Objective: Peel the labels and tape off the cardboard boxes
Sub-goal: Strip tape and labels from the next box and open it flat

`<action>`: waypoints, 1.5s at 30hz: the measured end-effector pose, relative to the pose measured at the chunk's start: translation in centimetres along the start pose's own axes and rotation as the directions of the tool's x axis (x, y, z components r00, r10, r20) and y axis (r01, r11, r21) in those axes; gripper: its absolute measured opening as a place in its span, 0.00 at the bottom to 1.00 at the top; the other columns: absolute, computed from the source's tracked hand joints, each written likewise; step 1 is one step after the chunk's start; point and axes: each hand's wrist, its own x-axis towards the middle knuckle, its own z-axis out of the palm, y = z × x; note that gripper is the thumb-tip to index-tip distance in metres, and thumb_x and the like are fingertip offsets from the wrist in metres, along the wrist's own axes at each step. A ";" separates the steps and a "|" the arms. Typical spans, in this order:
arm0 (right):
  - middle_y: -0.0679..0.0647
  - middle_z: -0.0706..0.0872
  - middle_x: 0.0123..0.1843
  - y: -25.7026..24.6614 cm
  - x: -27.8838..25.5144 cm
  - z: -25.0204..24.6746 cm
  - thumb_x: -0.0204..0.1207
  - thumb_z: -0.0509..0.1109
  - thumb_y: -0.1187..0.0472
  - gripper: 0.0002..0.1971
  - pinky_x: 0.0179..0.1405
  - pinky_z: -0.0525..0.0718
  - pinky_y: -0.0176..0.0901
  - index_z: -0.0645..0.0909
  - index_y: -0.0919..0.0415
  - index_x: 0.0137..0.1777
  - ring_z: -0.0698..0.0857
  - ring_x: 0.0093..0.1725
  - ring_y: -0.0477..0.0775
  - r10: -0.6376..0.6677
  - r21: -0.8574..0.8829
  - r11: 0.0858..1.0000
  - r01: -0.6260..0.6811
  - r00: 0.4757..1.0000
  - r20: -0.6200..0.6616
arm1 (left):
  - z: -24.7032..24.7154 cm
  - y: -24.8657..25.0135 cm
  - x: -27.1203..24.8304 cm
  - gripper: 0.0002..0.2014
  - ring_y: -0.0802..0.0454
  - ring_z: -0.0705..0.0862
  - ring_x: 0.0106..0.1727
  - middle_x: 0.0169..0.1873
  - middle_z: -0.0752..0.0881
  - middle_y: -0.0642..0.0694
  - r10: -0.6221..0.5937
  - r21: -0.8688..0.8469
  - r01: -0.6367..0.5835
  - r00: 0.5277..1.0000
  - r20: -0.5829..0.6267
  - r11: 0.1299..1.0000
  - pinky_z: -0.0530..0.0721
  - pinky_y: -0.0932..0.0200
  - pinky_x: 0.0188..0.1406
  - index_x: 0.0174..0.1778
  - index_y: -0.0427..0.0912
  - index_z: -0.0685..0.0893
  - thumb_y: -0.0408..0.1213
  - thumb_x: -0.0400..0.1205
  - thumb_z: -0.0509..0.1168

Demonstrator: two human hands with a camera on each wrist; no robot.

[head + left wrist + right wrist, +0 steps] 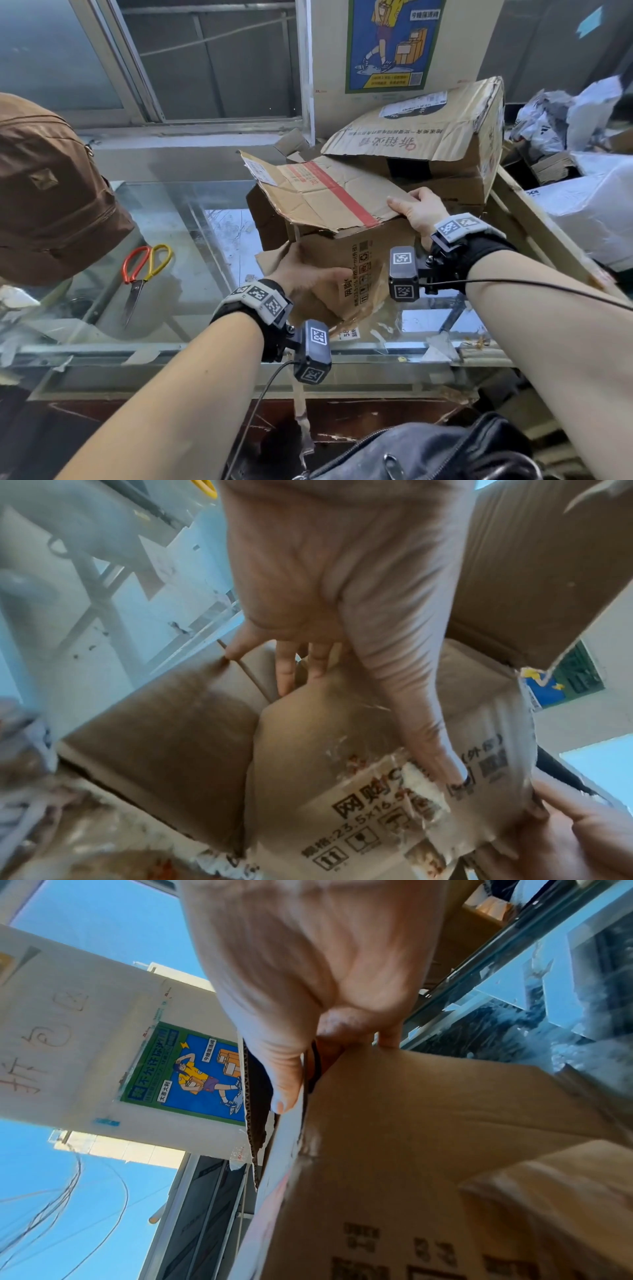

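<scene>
Box in hand: I hold a worn cardboard box [346, 246] above the right part of the glass counter [164, 219], in front of a larger box [442, 137] stacked by the back edge.
Orientation: its long axis runs roughly left to right, tilted; the printed side faces me, text turned sideways.
Top flap: a torn flap [318, 195] lies open on top, pointing to the far left, crossed by red tape [342, 192]; a white label [260, 171] sits at its far-left corner.
My left hand [305, 274]: cups the near-left lower corner, fingers [284, 669] spread under the box, thumb [441, 753] along the printed face beside crumpled clear tape [346, 753].
My right hand [416, 210]: grips the right top edge, thumb [284, 1085] pressed on one side of the cardboard, fingers curled over the other.
Larger box: bears its own white label [414, 106] on top.
Counter, left part: red-and-yellow scissors [144, 274] lie near a brown backpack [51, 192].
Wall behind: a blue poster [390, 44].
Near edge: a black bag [428, 452] below the counter.
</scene>
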 end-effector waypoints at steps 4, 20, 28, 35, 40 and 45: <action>0.59 0.81 0.63 0.0 -0.3 0.1 0.73 0.75 0.48 0.28 0.63 0.78 0.52 0.75 0.65 0.65 0.80 0.62 0.60 -0.031 -0.071 0.997 0.028 0.998 -0.049 | -0.7 -0.4 -0.6 0.35 0.55 0.84 0.54 0.50 0.86 0.53 -0.031 0.107 0.045 0.992 -0.123 0.993 0.81 0.62 0.50 0.59 0.49 0.82 0.60 0.59 0.82; 0.64 0.62 0.79 1.0 -2.3 4.3 0.72 0.76 0.54 0.38 0.74 0.71 0.51 0.64 0.48 0.81 0.70 0.75 0.64 0.099 -0.554 0.823 0.126 0.928 0.359 | -3.8 -3.1 -1.4 0.64 0.37 0.80 0.67 0.69 0.79 0.34 -0.259 0.444 0.411 0.895 -0.363 0.797 0.79 0.48 0.60 0.80 0.30 0.49 0.71 0.63 0.73; 0.54 0.69 0.77 3.0 -3.2 5.0 0.72 0.76 0.69 0.39 0.46 0.88 0.55 0.64 0.48 0.80 0.76 0.68 0.62 0.286 -0.245 0.948 -0.202 0.876 0.388 | -5.2 -4.0 -1.5 0.56 0.34 0.72 0.69 0.70 0.68 0.32 -0.142 0.554 0.407 0.878 -0.458 0.726 0.76 0.43 0.65 0.75 0.35 0.64 0.68 0.61 0.77; 0.54 0.69 0.79 1.9 -4.3 4.9 0.74 0.74 0.69 0.37 0.41 0.87 0.51 0.64 0.53 0.81 0.78 0.68 0.62 0.294 -0.397 0.913 -0.097 0.831 0.472 | -5.2 -4.1 -1.3 0.53 0.37 0.80 0.67 0.66 0.80 0.35 -0.165 0.491 0.377 0.892 -0.421 0.785 0.78 0.46 0.61 0.74 0.32 0.61 0.60 0.64 0.80; 0.62 0.80 0.58 0.1 -5.1 5.4 0.68 0.78 0.71 0.30 0.47 0.88 0.52 0.74 0.62 0.69 0.86 0.52 0.63 0.238 -0.634 0.739 0.226 0.793 0.560 | -5.1 -2.6 -1.6 0.45 0.38 0.72 0.70 0.69 0.73 0.36 -0.021 0.681 0.385 0.878 -0.477 0.622 0.76 0.46 0.65 0.71 0.36 0.68 0.56 0.66 0.80; 0.64 0.72 0.63 -0.4 -5.9 6.0 0.66 0.80 0.65 0.25 0.54 0.84 0.55 0.75 0.64 0.61 0.83 0.53 0.66 0.152 -0.798 0.440 0.412 0.842 0.518 | -4.4 -2.0 -0.8 0.15 0.45 0.86 0.48 0.49 0.88 0.41 -0.131 0.763 0.205 0.979 -0.158 0.613 0.85 0.55 0.45 0.48 0.37 0.85 0.44 0.74 0.76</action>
